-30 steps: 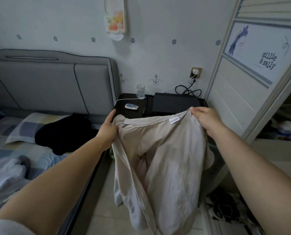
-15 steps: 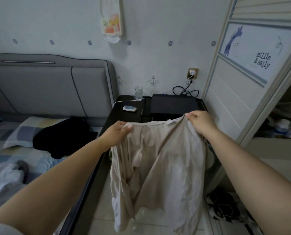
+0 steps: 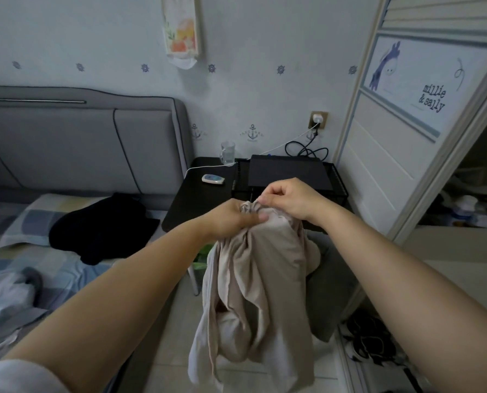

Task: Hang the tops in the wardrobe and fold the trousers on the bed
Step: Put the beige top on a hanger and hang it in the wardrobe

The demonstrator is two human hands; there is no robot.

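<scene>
Hands bunch soft, creased beige garment at top.

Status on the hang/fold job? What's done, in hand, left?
Done: nothing visibly hung or folded.
In hand: left hand and right hand grip the bunched top edge of the beige garment, which hangs over the floor.
Left: a black garment lies unfolded on the bed; the wardrobe interior is barely visible.

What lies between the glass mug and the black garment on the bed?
In the head view, a small white remote lies on the dark bedside table, between the glass mug and the black garment.
</scene>
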